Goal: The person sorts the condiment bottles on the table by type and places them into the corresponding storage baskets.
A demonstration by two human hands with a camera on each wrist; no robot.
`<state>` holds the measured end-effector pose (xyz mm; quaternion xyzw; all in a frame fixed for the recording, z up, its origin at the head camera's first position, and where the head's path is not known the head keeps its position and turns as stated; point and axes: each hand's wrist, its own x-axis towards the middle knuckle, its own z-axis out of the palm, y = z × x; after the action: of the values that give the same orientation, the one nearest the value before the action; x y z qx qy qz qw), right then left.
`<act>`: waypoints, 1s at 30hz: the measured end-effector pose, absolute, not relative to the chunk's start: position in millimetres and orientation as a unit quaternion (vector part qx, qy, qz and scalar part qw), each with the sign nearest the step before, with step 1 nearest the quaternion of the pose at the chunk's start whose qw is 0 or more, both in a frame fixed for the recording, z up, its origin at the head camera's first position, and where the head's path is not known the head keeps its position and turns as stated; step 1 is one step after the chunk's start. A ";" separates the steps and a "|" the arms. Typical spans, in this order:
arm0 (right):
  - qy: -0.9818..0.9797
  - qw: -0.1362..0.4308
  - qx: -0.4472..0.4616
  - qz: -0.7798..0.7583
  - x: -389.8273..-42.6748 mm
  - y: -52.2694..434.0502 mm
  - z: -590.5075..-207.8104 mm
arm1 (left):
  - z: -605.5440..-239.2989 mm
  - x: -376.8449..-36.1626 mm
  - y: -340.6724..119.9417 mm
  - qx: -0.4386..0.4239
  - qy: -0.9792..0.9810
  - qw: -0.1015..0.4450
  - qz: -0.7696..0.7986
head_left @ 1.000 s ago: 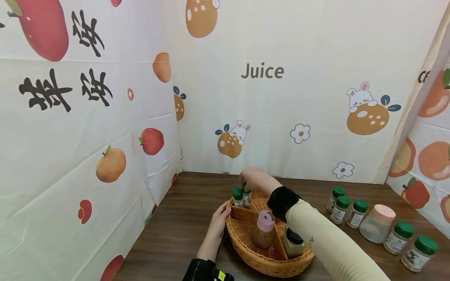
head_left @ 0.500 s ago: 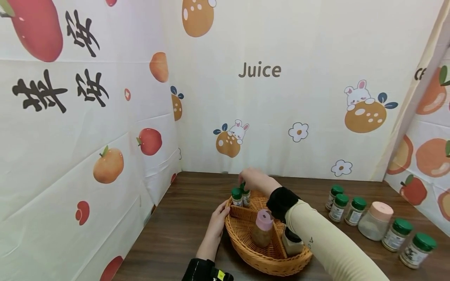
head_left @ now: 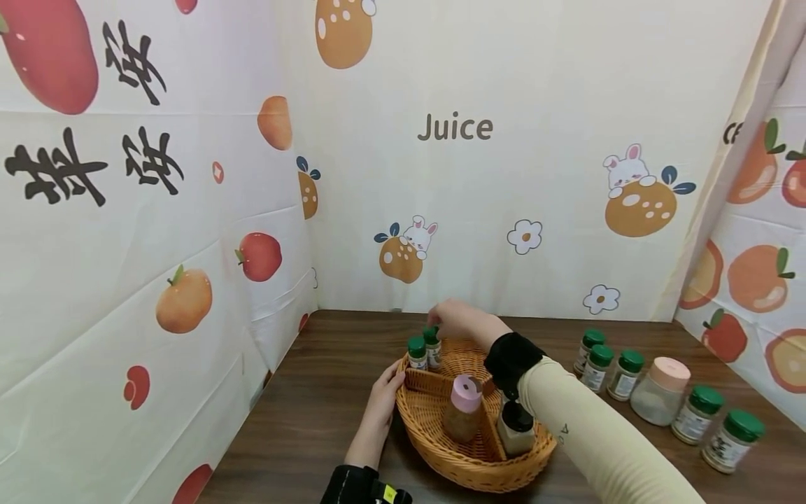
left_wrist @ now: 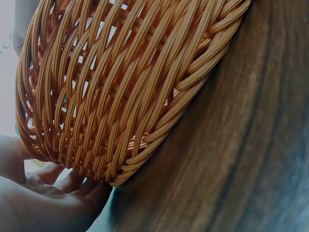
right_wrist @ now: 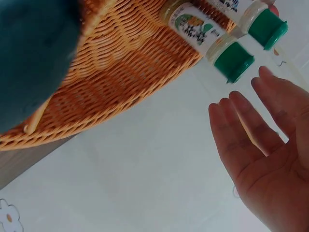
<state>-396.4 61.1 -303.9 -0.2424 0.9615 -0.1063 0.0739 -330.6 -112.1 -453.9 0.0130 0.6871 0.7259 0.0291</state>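
Left hand (head_left: 380, 399) is just steadying the wicker basket (head_left: 466, 469) near the tabletop's front edge, fingers straight against its left wall. Right hand (head_left: 462, 320) hovers with its fingers loose and straight, having apparently let go of the small green-capped jar (head_left: 432, 346) standing in the far compartment. Looks like the loading step; next it'd need a reach toward the spare jars (head_left: 623, 374) by the right edge.

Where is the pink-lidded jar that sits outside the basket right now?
In the head view the pink-lidded jar stands on the table, right of the basket, within the row of green-capped bottles.
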 end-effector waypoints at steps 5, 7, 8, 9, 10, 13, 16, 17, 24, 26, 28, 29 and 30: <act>0.959 0.074 -0.250 -0.112 -397.0 74.5 -302.5 | -453.8 -330.1 -113.6 0.013 0.689 0.029 0.724; 0.958 0.074 -0.251 -0.117 -397.6 80.9 -303.0 | -453.8 -330.2 -113.8 0.011 0.688 0.030 0.725; 0.958 0.074 -0.250 -0.120 -397.6 84.2 -303.0 | -454.0 -330.0 -113.9 0.011 0.689 0.030 0.724; 0.957 0.075 -0.249 -0.127 -397.5 87.5 -303.0 | -453.9 -330.1 -113.9 0.010 0.686 0.031 0.727; 0.957 0.076 -0.246 -0.132 -396.9 90.9 -302.4 | -454.0 -330.3 -113.9 0.009 0.685 0.032 0.727; 0.957 0.079 -0.235 -0.149 -394.1 101.3 -299.8 | -454.8 -330.2 -114.0 0.008 0.683 0.031 0.729; 0.959 0.081 -0.218 -0.160 -389.5 112.4 -296.9 | -454.7 -330.2 -114.3 0.009 0.685 0.027 0.728; 0.960 0.079 -0.215 -0.161 -388.0 116.4 -296.2 | -455.1 -330.2 -114.4 0.009 0.686 0.026 0.727; 0.964 0.068 -0.196 -0.168 -380.9 143.6 -295.8 | -455.5 -329.5 -114.0 0.017 0.689 0.025 0.724; 0.965 0.069 -0.192 -0.164 -380.7 151.7 -297.4 | -455.0 -329.2 -113.5 0.018 0.688 0.025 0.725; 0.966 0.067 -0.193 -0.157 -381.3 159.3 -299.5 | -454.3 -329.2 -113.0 0.018 0.687 0.026 0.726; 0.967 0.064 -0.197 -0.151 -381.6 163.1 -300.3 | -454.2 -329.3 -112.6 0.017 0.687 0.027 0.726; 0.967 0.062 -0.197 -0.151 -381.9 166.7 -301.0 | -454.1 -329.2 -112.3 0.017 0.687 0.027 0.726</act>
<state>-381.9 166.7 -301.0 -0.1970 0.9667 -0.1511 0.0622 -329.2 -112.3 -454.1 0.0172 0.6875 0.7255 0.0266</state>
